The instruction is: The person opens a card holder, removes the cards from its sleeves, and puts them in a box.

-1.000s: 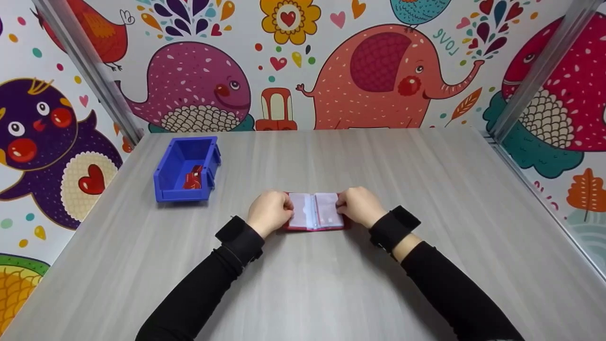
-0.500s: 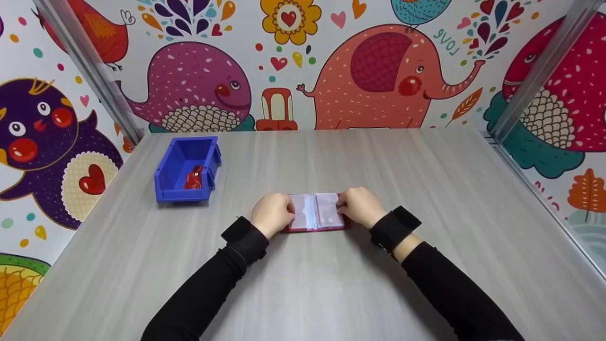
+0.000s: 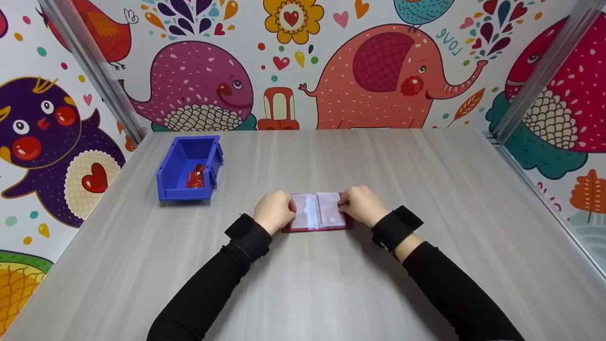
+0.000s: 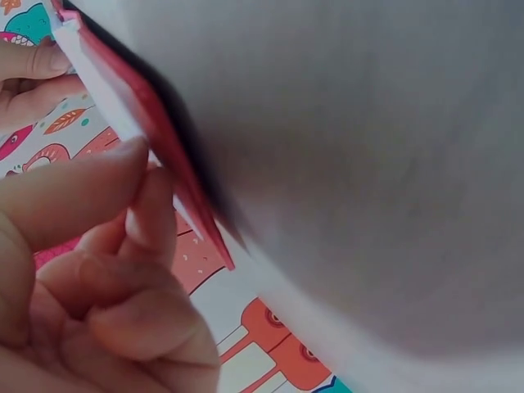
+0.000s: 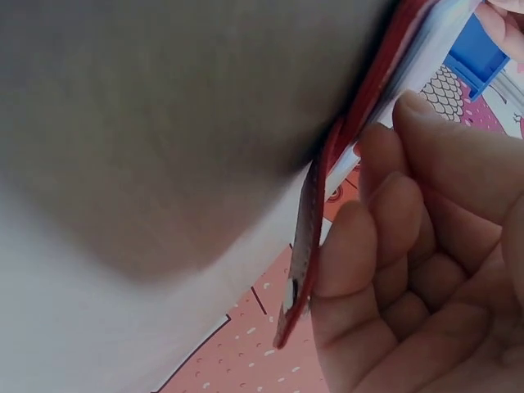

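A red card holder (image 3: 312, 230) lies spread open on the table in the head view, its clear plastic sleeves (image 3: 330, 210) facing up. My left hand (image 3: 274, 211) pinches its left edge between thumb and fingers; the left wrist view shows the thumb (image 4: 90, 184) against the pale sleeves, close to the red cover (image 4: 160, 123). At the opposite edge my right hand (image 3: 362, 205) pinches the sleeves. A strap with a snap (image 5: 301, 246) sticks out beside the curled right fingers in the right wrist view. Whether the sleeves hold cards is hard to tell.
A blue plastic bin (image 3: 184, 194) stands at the back left of the table (image 3: 312, 284), with a shiny red item (image 3: 195, 176) inside. Printed cartoon walls with metal posts (image 3: 544, 71) border the table at the back and sides.
My left hand has shifted slightly to the right along the holder's left edge. The right hand keeps its hold with hardly any movement, and the holder stays spread open.
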The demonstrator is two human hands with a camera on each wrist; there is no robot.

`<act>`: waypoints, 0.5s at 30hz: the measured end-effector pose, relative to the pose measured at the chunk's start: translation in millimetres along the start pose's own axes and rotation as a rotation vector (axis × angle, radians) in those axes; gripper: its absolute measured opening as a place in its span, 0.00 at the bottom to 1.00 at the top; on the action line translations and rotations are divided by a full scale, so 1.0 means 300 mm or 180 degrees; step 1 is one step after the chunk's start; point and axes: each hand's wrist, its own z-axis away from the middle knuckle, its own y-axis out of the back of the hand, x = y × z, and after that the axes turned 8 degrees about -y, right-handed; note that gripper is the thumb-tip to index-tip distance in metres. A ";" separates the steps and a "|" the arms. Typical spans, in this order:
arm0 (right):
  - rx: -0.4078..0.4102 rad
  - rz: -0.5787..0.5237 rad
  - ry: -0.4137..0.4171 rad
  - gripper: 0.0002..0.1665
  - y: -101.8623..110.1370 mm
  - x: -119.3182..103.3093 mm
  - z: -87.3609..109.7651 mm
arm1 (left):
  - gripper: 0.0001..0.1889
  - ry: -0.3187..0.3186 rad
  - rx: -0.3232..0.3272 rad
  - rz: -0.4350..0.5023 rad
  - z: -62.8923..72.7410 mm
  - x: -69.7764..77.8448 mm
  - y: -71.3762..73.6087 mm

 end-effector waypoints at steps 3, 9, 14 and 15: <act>0.0062 -0.0027 0.0016 0.03 0.002 0.004 -0.004 | 0.05 -0.0003 0.0003 -0.0021 -0.005 0.001 -0.003; 0.0146 -0.0076 -0.0019 0.03 0.005 0.004 -0.016 | 0.05 -0.0064 0.0031 -0.0019 -0.011 -0.001 -0.009; 0.0231 0.0014 -0.0006 0.03 0.007 -0.002 -0.038 | 0.05 -0.0041 0.0025 0.0003 -0.013 -0.006 -0.009; 0.0243 0.0042 -0.0007 0.04 0.006 -0.003 -0.042 | 0.05 -0.0032 0.0018 0.0010 -0.014 -0.007 -0.009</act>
